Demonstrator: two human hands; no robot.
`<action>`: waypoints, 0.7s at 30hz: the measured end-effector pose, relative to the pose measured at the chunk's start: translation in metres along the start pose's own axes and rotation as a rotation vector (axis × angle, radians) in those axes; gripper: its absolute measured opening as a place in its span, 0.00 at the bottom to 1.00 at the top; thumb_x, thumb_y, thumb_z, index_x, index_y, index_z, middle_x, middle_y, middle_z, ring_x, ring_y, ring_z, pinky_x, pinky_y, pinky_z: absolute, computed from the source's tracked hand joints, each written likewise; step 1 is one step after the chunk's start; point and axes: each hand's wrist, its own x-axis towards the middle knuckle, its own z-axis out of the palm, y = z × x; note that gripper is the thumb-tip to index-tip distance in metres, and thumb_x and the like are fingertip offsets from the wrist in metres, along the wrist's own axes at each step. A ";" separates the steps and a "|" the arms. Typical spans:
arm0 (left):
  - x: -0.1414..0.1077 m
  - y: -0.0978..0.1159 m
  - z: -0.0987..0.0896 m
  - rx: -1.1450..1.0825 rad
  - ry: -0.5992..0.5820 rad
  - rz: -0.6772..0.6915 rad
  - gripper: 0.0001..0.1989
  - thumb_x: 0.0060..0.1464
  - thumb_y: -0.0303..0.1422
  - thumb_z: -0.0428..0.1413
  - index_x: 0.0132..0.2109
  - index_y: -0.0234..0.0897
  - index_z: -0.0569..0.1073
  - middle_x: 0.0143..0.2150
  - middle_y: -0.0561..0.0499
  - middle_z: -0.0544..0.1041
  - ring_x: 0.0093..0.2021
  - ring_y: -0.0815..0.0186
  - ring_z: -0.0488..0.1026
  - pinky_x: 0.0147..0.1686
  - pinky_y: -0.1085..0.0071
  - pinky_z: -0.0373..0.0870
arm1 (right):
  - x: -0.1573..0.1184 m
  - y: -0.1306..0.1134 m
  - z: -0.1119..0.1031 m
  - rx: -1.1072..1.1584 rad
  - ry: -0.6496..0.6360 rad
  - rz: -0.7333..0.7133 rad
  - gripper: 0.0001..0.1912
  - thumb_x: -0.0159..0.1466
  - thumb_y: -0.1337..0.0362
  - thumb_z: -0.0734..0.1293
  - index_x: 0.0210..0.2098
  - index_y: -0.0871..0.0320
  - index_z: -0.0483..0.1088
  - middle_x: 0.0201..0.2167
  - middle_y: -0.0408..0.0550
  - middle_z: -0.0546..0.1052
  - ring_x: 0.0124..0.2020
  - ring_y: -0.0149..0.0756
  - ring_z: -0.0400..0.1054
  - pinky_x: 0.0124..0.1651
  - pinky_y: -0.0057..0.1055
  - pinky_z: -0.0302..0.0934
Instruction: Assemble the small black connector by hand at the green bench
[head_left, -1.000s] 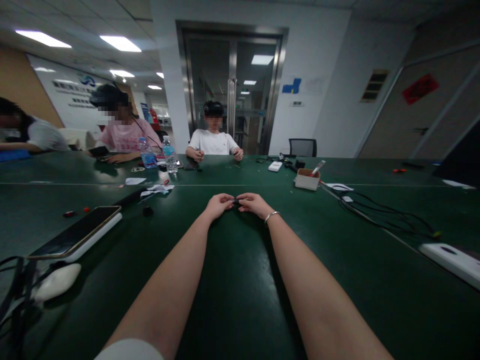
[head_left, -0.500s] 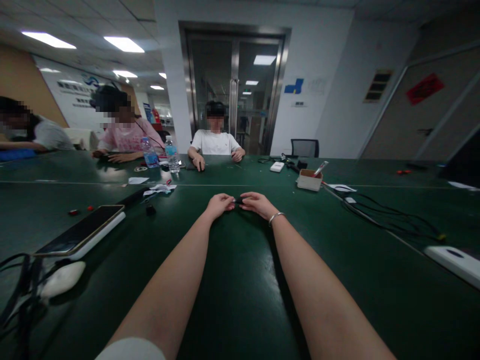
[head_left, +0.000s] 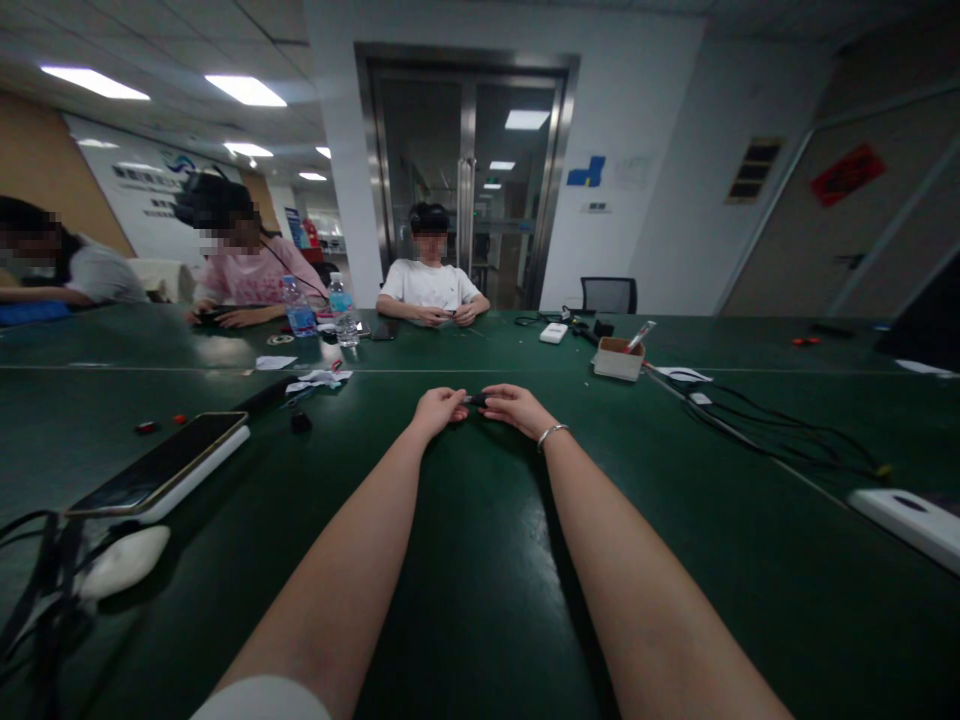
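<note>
the left hand (head_left: pixel 438 411) and right hand (head_left: pixel 516 408), stretched forward over the green table (head_left: pixel 480 580), pinch a small dark thing (head_left: pixel 476 400) between them.

Lit ceiling panels (head_left: pixel 246 90) shine above white walls (head_left: pixel 645 80), metal-framed glass doors (head_left: pixel 420 130), a dark chair (head_left: pixel 609 295) and a green table (head_left: pixel 480 600).

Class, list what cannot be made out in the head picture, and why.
Head view: what the small dark item is; too small, partly covered by the left hand and right hand.
Head view: the floor of the small box; hidden by its front.
Head view: the rest of the white device; cut by the right edge.
Head view: lettering on the wall sign; blurred.
</note>
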 end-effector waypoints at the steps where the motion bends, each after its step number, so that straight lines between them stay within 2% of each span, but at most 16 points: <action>1: 0.001 -0.001 -0.001 0.005 0.000 0.002 0.10 0.52 0.36 0.58 0.32 0.31 0.72 0.24 0.47 0.76 0.23 0.70 0.73 0.27 0.75 0.71 | 0.000 0.000 0.000 -0.003 -0.004 -0.004 0.11 0.57 0.78 0.67 0.38 0.63 0.71 0.31 0.47 0.77 0.31 0.30 0.75 0.40 0.27 0.72; 13: 0.009 -0.010 -0.001 0.043 -0.004 0.013 0.13 0.51 0.40 0.58 0.32 0.32 0.73 0.23 0.49 0.76 0.22 0.71 0.72 0.25 0.76 0.68 | 0.001 0.000 0.000 -0.018 -0.022 0.007 0.12 0.57 0.79 0.67 0.39 0.62 0.71 0.31 0.46 0.76 0.31 0.29 0.75 0.40 0.26 0.71; 21: 0.003 -0.004 -0.001 0.063 -0.017 0.009 0.13 0.51 0.40 0.58 0.31 0.32 0.72 0.23 0.48 0.76 0.22 0.71 0.72 0.26 0.76 0.68 | -0.001 -0.001 0.001 -0.022 -0.016 0.011 0.12 0.57 0.80 0.66 0.38 0.62 0.71 0.31 0.46 0.76 0.31 0.28 0.74 0.37 0.23 0.72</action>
